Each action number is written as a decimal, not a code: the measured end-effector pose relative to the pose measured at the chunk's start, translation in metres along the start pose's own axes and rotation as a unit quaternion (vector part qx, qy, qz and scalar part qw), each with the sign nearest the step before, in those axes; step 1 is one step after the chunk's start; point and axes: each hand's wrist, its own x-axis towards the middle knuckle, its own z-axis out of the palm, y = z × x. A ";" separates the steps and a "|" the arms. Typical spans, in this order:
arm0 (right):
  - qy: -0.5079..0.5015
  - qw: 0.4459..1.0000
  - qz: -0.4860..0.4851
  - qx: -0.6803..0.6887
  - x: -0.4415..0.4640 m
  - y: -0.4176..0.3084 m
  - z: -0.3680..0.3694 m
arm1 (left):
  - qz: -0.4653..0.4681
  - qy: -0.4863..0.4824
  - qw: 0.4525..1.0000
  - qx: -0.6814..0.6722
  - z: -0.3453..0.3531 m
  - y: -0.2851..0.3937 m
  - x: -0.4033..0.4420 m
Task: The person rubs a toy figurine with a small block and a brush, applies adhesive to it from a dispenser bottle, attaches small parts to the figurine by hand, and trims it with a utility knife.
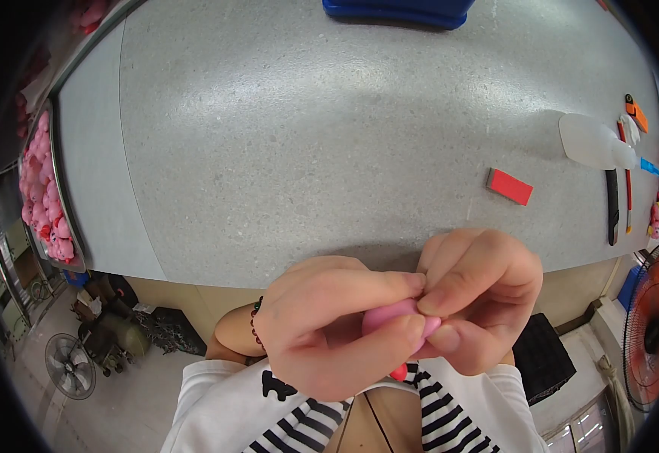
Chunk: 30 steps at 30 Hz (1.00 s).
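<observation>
A small pink toy figurine (390, 313) is held in front of my chest, just past the near edge of the table. Around its left side curls my left hand (329, 325), with thumb and index finger pressing on it. My right hand (488, 294) pinches the figurine's right end between thumb and fingertips. Much of the figurine is hidden by my fingers; a small red part (399, 372) shows below them. On the grey table (291, 166) beyond my right hand lies a red block with a grey side (510, 186).
At the right lie a translucent bottle (589, 142), a black tool (612, 208), a thin red stick (629, 200) and an orange-black tool (635, 113). A blue bin (397, 11) stands at the far edge. Left, a tray (79, 253) holds many pink figurines. An orange fan (650, 332) stands at right.
</observation>
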 end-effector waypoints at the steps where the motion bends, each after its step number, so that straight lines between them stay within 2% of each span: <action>1: -0.002 1.000 0.003 0.029 0.000 0.001 0.000 | -0.005 0.006 0.999 -0.049 0.000 -0.001 0.000; 2: -0.004 0.998 0.007 0.059 0.000 0.001 0.000 | -0.005 0.005 0.999 -0.050 -0.002 0.001 -0.001; 4: -0.005 0.998 0.018 0.064 0.000 -0.001 0.001 | -0.182 -0.016 0.971 -0.157 -0.005 0.009 -0.005; 7: -0.007 0.998 0.022 0.064 0.000 -0.002 0.001 | -0.211 -0.036 0.956 -0.203 -0.008 0.011 -0.003; 14: -0.023 0.999 0.010 0.045 0.002 -0.002 -0.003 | -0.206 -0.061 0.958 -0.192 -0.012 0.014 0.001; 16: -0.016 0.998 0.020 0.053 0.001 -0.002 -0.003 | -0.276 -0.058 0.944 -0.172 -0.014 0.020 0.002; 17: -0.012 0.998 0.028 0.059 0.002 -0.003 -0.003 | -0.271 -0.058 0.945 -0.172 -0.014 0.018 0.001; 19: -0.006 0.998 0.034 0.055 0.002 -0.004 -0.002 | -0.145 -0.075 0.983 -0.091 -0.013 0.007 -0.006; 20: -0.001 0.998 0.044 0.053 0.003 -0.006 -0.001 | -0.129 -0.067 0.985 -0.090 -0.011 -0.001 -0.006; 22: 0.000 0.999 0.033 0.039 0.004 -0.009 0.001 | 0.096 -0.085 0.991 -0.031 -0.010 -0.015 0.000; 23: 0.017 0.999 0.032 0.033 0.003 -0.008 0.002 | 0.118 -0.071 0.990 -0.017 -0.011 -0.015 0.005; 25: -0.006 1.000 -0.004 0.022 0.005 -0.008 0.011 | 0.087 -0.118 0.988 -0.048 -0.020 -0.010 0.014; 26: 0.035 0.998 -0.033 0.041 0.007 -0.011 0.018 | 0.050 -0.130 0.986 -0.088 -0.025 -0.009 0.014; 27: 0.081 0.993 -0.054 0.062 0.010 -0.015 0.024 | 0.060 -0.118 0.989 -0.069 -0.034 -0.008 0.017; 28: 0.066 0.994 -0.053 0.073 0.017 -0.018 0.033 | 0.077 -0.146 0.984 -0.066 -0.045 -0.007 0.022; 29: 0.015 0.982 -0.118 0.149 0.026 -0.025 0.046 | 0.090 -0.179 0.977 -0.067 -0.056 -0.004 0.024; 30: -0.033 0.958 -0.182 0.221 0.030 -0.035 0.060 | 0.049 -0.161 0.983 -0.077 -0.069 0.004 0.024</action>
